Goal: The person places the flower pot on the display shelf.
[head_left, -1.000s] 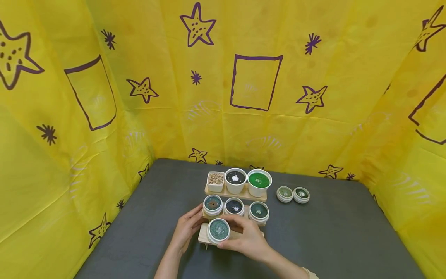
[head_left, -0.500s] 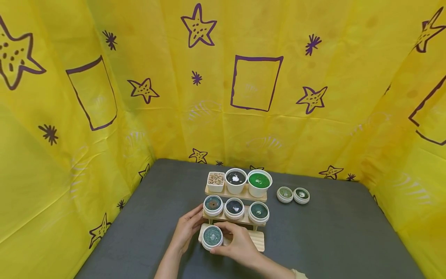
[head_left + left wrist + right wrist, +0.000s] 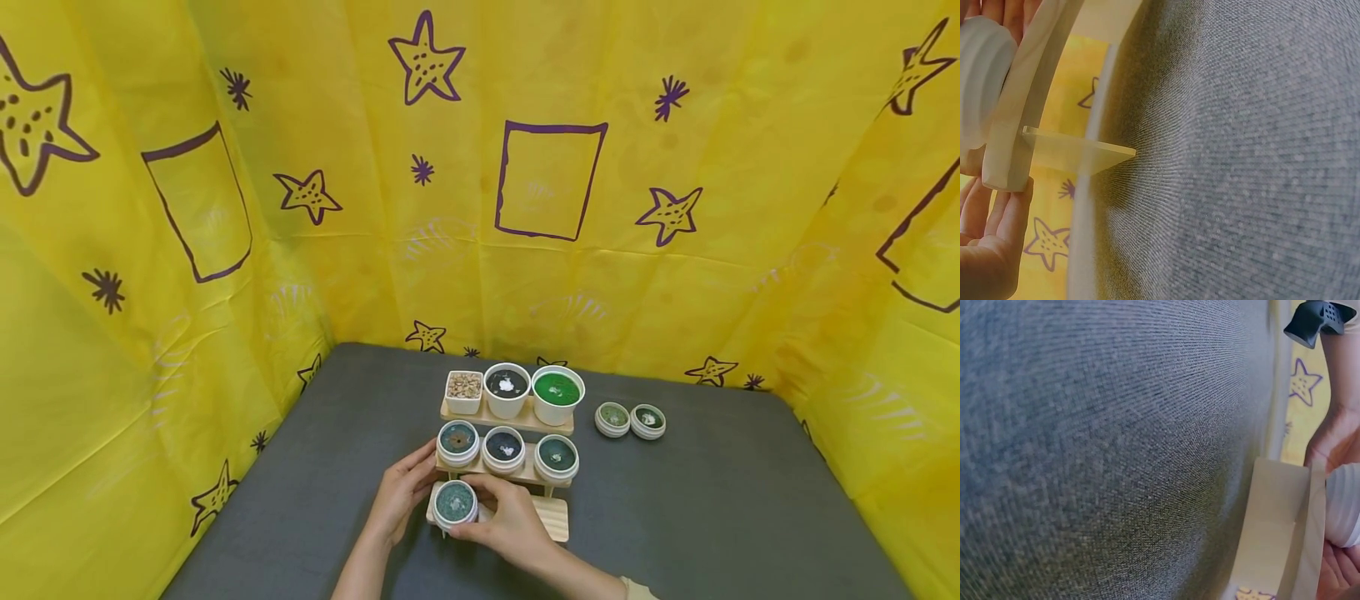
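My right hand (image 3: 506, 517) pinches a small round white cup (image 3: 455, 502) with a teal, speckled filling. This cup stands at the left end of the front shelf (image 3: 551, 517) of a three-step wooden stand (image 3: 517, 469). At the stand's left side my left hand (image 3: 405, 492) holds the end of the middle shelf. In the left wrist view, left-hand fingers (image 3: 1007, 219) meet the corner of a wooden board (image 3: 1029, 119). The right wrist view shows the ribbed side of the cup (image 3: 1342, 503), with right-hand fingers (image 3: 1338, 565) against it.
Three white cups (image 3: 503, 462) with dark fillings line the middle shelf. On the back shelf stand a square pot of chips (image 3: 463, 407), a dark-filled cup (image 3: 507, 404) and a green-filled cup (image 3: 557, 411). Two small round jars (image 3: 613, 429) sit on the grey tabletop (image 3: 735, 500) at right.
My right hand has moved left and slightly down with the teal-filled cup, then up a little, to the left end of the front shelf. The left hand has kept its place.
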`<state>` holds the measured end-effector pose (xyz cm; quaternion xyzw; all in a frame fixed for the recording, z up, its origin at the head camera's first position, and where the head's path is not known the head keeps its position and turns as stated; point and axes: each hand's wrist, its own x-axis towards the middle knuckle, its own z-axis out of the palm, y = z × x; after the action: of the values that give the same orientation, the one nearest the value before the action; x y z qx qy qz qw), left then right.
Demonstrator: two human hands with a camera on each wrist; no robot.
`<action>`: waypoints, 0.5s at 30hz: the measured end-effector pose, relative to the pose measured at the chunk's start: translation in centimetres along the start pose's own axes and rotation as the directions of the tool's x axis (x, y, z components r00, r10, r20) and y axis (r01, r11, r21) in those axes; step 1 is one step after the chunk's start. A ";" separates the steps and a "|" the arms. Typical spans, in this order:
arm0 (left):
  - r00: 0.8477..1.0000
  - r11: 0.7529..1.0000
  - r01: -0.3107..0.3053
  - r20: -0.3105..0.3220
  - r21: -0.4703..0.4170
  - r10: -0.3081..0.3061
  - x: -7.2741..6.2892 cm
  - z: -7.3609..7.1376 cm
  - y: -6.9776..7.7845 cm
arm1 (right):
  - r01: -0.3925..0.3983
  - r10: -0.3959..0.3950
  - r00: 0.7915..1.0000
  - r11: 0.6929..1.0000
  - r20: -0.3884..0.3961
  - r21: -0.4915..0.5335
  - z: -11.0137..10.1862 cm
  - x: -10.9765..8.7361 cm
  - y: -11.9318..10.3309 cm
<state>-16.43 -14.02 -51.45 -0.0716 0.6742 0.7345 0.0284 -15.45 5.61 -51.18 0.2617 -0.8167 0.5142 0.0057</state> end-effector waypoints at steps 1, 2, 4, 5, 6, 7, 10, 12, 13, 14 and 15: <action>1.000 1.000 -0.001 0.001 0.002 0.001 0.0 0.0 0.0 | 0.001 -0.001 1.000 1.000 -0.004 -0.008 0.0 0.0 0.0; 1.000 1.000 -0.003 0.001 0.003 0.003 0.0 0.0 0.0 | 0.003 -0.003 1.000 1.000 -0.007 -0.013 0.0 0.1 0.0; 1.000 1.000 -0.006 0.001 0.005 0.006 0.0 0.0 0.0 | 0.005 -0.005 1.000 1.000 -0.009 -0.019 0.0 0.1 0.0; 1.000 1.000 -0.007 0.000 0.005 0.007 0.0 0.0 0.0 | 0.003 -0.003 1.000 1.000 -0.010 -0.021 0.0 0.1 -0.1; 1.000 1.000 -0.008 0.001 0.006 0.008 0.0 0.0 0.0 | 0.000 0.000 1.000 1.000 -0.011 -0.022 0.0 0.1 -0.1; 1.000 1.000 -0.010 0.001 0.006 0.010 0.0 0.1 0.0 | -0.003 0.003 1.000 1.000 -0.012 -0.021 0.0 0.1 -0.2; 1.000 1.000 -0.010 0.001 0.003 0.010 -0.1 0.1 0.1 | -0.014 0.013 1.000 1.000 -0.022 -0.028 0.1 0.1 -0.4; 1.000 1.000 -0.010 0.000 0.002 0.010 0.0 0.1 0.1 | -0.017 0.016 0.999 0.999 -0.031 -0.032 0.1 0.1 -0.5; 1.000 1.000 -0.010 -0.001 0.001 0.010 0.0 0.1 0.1 | -0.017 0.016 0.999 0.999 -0.036 -0.037 0.1 0.1 -0.5; 1.000 1.000 -0.010 -0.002 0.003 0.010 0.0 0.1 0.0 | -0.016 0.015 0.999 0.999 -0.039 -0.037 0.1 0.0 -0.5; 1.000 1.000 -0.010 -0.003 0.004 0.010 0.0 0.1 0.0 | -0.013 0.012 0.999 0.999 -0.042 -0.041 0.1 0.0 -0.5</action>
<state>-16.40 -13.94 -51.39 -0.0693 0.6762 0.7331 0.0239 -15.21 5.34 -50.83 0.2455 -0.8285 0.5027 0.0251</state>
